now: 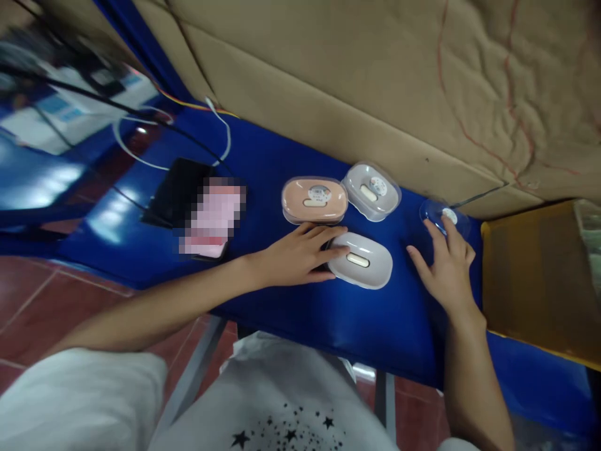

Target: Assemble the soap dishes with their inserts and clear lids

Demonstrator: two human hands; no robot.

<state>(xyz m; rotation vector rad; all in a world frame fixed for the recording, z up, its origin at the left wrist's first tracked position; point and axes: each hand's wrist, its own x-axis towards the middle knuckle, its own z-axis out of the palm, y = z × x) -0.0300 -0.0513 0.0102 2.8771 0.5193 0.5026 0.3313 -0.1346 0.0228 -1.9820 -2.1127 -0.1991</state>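
Holding the white oval dish (pixel 370 270) by its left end, the left hand (pixel 307 255) is steadying it; to that dish's right, the right hand (pixel 446 263), fingers spread, is seemingly touching a clear lid (pixel 432 209). Behind it, peach (pixel 293 199) and grey dishes (pixel 359 176) are already wearing covers; only the white is lacking one.

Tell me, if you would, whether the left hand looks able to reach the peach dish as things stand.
Probably yes: the left hand touches the uncovered white dish, close beside the peach dish, and nothing visible blocks the way.
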